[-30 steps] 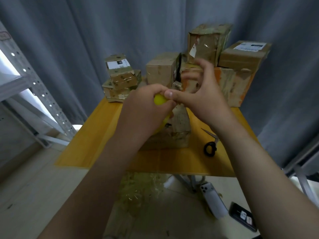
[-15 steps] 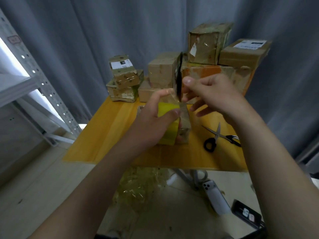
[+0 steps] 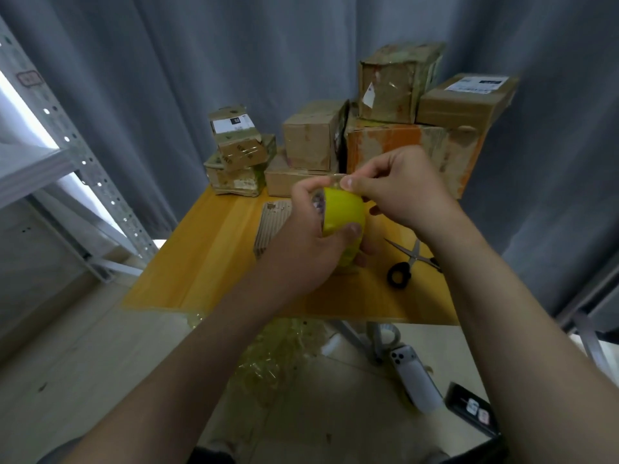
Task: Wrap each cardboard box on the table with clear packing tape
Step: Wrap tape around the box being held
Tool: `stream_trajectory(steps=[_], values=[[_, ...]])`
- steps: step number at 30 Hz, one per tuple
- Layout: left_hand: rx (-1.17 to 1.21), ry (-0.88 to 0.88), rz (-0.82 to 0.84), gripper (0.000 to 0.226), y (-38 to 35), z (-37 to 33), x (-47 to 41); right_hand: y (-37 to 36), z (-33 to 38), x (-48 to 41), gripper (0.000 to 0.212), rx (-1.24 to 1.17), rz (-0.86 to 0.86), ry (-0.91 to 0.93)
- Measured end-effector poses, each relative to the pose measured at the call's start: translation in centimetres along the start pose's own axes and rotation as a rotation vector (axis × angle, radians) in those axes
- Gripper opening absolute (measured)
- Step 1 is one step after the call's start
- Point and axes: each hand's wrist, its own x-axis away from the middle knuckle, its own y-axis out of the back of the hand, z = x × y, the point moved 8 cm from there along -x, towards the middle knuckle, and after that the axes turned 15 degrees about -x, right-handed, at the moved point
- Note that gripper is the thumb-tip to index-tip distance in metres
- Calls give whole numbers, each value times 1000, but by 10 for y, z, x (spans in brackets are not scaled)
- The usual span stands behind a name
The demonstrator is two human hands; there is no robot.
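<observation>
Closed in on tape roll (image 3: 345, 212) since half-second ago: right hand (image 3: 402, 192), thumb and fingers now pinching at roll's top edge. Roll gripped in left hand (image 3: 301, 242), thumb across yellow face, held above bench (image 3: 201, 262), over box (image 3: 271, 226) lying near bench middle. Scissors (image 3: 407, 262) on bench, just right of hands. More boxes (image 3: 311, 139) stacked along far edge. Phone (image 3: 415, 380) and crumpled tape (image 3: 278, 349) on floor below.

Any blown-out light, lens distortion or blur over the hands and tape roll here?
Head view: light behind the metal shelf is blown out white; the wide lens tilts that shelf and stretches the forearms; left hand, right hand and tape roll are slightly soft but readable; tape on the top box glints.
</observation>
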Motion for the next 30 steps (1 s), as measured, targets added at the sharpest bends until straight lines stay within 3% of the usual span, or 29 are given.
stream_trajectory(steps=[4,7,9,12,14,20,25,28,30], values=[[13,154,-58,39,0,9,1,5,20,2,26,7,-66,67],[-79,229,-52,54,3,10,9,-5,42,14,22,48,-18,122],[-111,212,19,58,-3,7,19,-9,51,23,22,78,-30,140],[98,170,111,41,-15,-2,46,-6,54,33,23,96,-40,95],[117,153,114,41,-18,-5,62,-9,57,43,24,102,-15,61],[-93,153,-25,47,-7,-21,81,-35,80,79,25,212,-21,143],[-26,34,67,69,-15,-19,102,-9,84,79,23,100,-116,66],[-27,37,63,56,-18,-13,109,-17,99,89,25,114,-100,105],[35,152,72,46,-21,3,109,-24,111,96,25,70,-111,149]])
